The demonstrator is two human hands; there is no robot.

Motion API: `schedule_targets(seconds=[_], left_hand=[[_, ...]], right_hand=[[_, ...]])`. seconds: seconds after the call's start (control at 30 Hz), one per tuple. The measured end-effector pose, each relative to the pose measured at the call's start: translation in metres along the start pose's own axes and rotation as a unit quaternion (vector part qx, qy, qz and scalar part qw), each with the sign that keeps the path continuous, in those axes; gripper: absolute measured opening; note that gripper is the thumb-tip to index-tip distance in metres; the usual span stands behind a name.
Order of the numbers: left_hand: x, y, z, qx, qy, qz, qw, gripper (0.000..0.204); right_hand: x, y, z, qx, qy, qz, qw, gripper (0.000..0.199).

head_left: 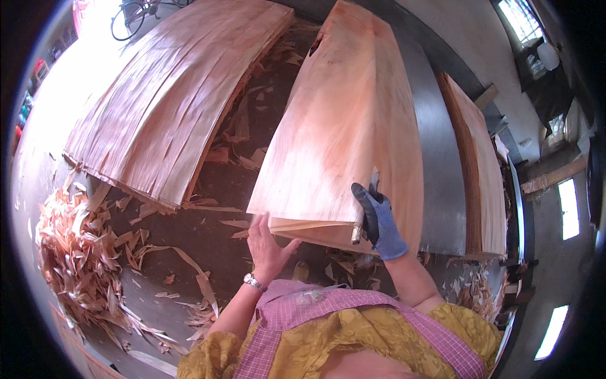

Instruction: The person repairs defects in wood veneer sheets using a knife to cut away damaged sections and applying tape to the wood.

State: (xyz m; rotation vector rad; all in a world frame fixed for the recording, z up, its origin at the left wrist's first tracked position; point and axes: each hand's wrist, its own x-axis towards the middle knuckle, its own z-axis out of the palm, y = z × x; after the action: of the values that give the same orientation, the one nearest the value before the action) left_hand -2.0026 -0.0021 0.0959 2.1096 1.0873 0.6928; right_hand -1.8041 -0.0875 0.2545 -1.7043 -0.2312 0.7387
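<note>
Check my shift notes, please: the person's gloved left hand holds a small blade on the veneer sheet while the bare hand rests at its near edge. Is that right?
Not quite. The head view shows the blue glove on the right hand, which holds the small blade on the veneer sheet. The bare one, wearing a wristwatch, is the left hand, resting at the sheet's near edge.

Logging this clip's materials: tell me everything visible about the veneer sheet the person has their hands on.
The veneer sheet is a thin, broad, pale pinkish-tan sheet with fine lengthwise grain, lying flat atop a small stack on a dark work surface. Its far end shows a dark notch at the edge. The near edge is slightly lifted, with thin layers showing beneath. The bare left hand touches the near edge; the blue-gloved right hand, holding a small blade tool, rests on its near right corner.
</note>
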Motion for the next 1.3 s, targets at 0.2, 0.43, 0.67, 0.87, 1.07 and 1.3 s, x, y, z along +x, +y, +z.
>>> schedule_targets(seconds=[0.2,0.43,0.67,0.87,1.07,1.3], left_hand=[[0.026,-0.062,0.064,-0.009,0.092,-0.031,0.995,0.076],[0.067,0.026,0.007,-0.028,0.201,0.158,0.966,0.028],[0.067,0.247,-0.022,0.008,0.244,0.355,0.902,0.025],[0.011,0.419,0.061,0.115,0.257,0.474,0.834,0.024],[-0.127,0.52,0.159,0.154,0.127,0.522,0.829,0.026],[-0.235,0.518,0.208,0.135,-0.061,0.604,0.783,0.038]], right_hand=[[-0.012,-0.053,0.015,-0.011,-0.026,-0.097,0.995,0.03],[-0.021,-0.096,-0.121,-0.014,0.068,-0.045,0.997,0.034],[0.021,-0.034,-0.437,-0.076,0.082,-0.116,0.987,0.036],[0.046,0.04,-0.562,-0.054,-0.037,-0.262,0.963,0.051],[0.005,0.137,-0.701,-0.078,-0.052,-0.403,0.91,0.058],[-0.099,0.234,-0.801,0.077,0.145,-0.099,0.981,0.038]])
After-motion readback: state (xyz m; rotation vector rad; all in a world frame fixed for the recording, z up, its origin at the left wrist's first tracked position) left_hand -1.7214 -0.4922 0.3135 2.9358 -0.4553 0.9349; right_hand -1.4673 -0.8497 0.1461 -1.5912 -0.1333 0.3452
